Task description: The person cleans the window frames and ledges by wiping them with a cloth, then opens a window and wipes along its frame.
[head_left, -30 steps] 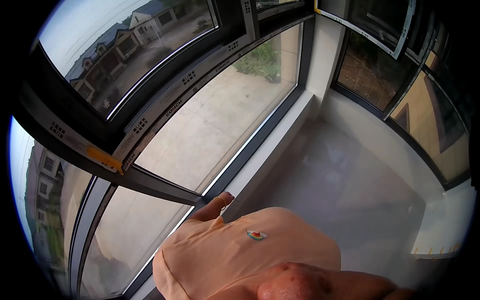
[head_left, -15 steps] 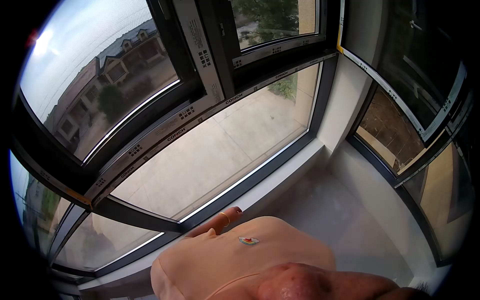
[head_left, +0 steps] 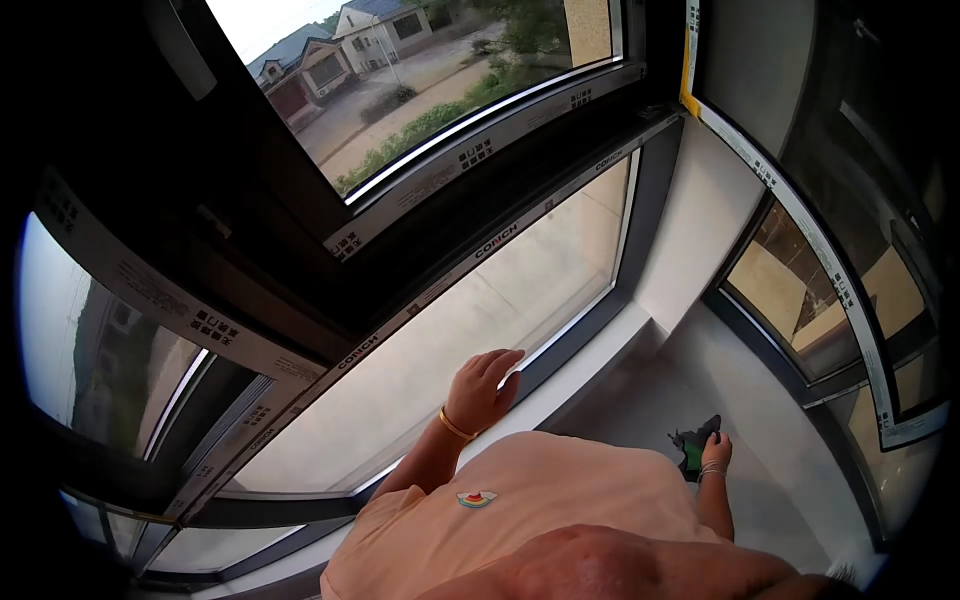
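My left hand (head_left: 482,393), a gold bangle at its wrist, is raised in front of the lower window pane (head_left: 440,370). Its fingers stretch forward with the thumb apart, and nothing is in it. Low on the right, my right hand (head_left: 716,454) is closed on a dark cloth (head_left: 688,440) with a green part. The cloth hangs out toward the left of the fingers; its exact kind is hard to make out. Thin bracelets circle the right wrist.
Above the pane runs a dark window frame (head_left: 400,315) with printed protective tape. An upper window (head_left: 440,100) shows houses outside. At right, a taped sash (head_left: 815,225) stands swung inward. A white sill (head_left: 590,365) borders the grey floor (head_left: 640,390).
My left hand has risen from beside the sill to in front of the lower pane. My right hand with the dark cloth has come into view. The view has shifted along the window.
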A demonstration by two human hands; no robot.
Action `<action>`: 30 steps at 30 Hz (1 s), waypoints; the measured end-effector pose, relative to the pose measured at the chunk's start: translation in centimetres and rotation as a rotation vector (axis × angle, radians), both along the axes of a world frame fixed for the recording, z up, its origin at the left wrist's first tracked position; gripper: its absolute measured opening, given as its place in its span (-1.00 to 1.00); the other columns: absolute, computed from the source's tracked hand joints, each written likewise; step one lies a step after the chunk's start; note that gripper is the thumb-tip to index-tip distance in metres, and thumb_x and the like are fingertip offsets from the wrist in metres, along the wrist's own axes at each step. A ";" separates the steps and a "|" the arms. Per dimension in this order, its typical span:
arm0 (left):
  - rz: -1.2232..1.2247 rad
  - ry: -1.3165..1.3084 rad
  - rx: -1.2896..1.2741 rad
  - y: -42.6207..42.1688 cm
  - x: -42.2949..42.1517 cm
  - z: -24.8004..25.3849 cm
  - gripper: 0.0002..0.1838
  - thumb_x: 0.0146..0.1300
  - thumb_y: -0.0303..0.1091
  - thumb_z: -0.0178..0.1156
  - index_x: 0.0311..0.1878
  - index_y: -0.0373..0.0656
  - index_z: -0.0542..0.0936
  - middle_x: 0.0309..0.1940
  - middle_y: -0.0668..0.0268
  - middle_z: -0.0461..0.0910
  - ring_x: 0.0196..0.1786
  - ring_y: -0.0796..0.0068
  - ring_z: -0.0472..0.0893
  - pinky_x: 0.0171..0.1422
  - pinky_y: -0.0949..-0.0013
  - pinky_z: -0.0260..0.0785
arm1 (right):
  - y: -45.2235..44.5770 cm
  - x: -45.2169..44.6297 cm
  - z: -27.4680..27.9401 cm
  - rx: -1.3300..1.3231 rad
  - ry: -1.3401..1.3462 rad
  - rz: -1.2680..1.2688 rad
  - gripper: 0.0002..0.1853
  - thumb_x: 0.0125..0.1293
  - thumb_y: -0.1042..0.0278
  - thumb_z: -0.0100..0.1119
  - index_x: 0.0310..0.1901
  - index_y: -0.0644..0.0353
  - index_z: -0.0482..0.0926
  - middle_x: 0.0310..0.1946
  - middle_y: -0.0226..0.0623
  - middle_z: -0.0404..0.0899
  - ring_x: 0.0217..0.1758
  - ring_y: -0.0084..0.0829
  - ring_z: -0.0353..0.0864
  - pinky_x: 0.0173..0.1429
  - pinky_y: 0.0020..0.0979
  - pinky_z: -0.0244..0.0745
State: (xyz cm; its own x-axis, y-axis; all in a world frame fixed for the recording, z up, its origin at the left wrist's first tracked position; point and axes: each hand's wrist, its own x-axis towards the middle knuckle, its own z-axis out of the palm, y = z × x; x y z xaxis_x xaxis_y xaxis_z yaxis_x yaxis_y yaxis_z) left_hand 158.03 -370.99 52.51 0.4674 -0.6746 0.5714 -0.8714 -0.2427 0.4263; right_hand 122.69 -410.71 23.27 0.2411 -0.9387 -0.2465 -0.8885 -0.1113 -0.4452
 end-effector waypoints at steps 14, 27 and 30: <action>0.744 -0.572 0.233 -7.6 6.4 21.0 -0.75 0.25 -0.38 0.41 -0.19 -0.12 0.49 -0.39 0.27 0.55 -0.40 0.29 0.59 -0.33 0.31 0.43 | -14.2 15.3 -15.3 0.471 0.795 0.648 -0.59 0.36 0.14 0.21 0.11 0.20 0.70 0.21 -0.06 0.64 0.30 -0.07 0.62 0.31 -0.10 0.57; 1.080 -0.521 0.537 -9.2 10.4 23.0 -0.55 0.33 0.02 0.27 -0.37 -0.12 0.33 -0.52 0.22 0.43 -0.47 0.16 0.54 -0.43 0.22 0.41 | -13.5 42.6 -8.8 0.388 0.570 0.721 -0.56 0.50 0.17 -0.04 0.27 0.18 0.59 0.39 -0.09 0.46 0.44 -0.02 0.47 0.42 -0.03 0.48; 1.040 -0.490 0.601 -8.9 10.5 23.9 -0.54 0.34 0.04 0.25 -0.37 -0.13 0.33 -0.55 0.22 0.43 -0.49 0.15 0.53 -0.44 0.23 0.40 | -13.4 44.1 -8.9 0.372 0.574 0.752 -0.55 0.50 0.14 -0.03 0.25 0.19 0.61 0.34 -0.04 0.52 0.41 -0.01 0.50 0.41 -0.07 0.49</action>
State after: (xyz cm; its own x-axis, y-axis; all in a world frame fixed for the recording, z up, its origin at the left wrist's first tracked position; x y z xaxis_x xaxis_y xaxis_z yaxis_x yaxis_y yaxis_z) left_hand 168.52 -379.91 76.39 0.7531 -0.3324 0.5677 -0.1929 -0.9366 -0.2925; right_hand 166.79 -424.07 14.34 0.4911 -0.4329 -0.7559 -0.7357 -0.6708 -0.0938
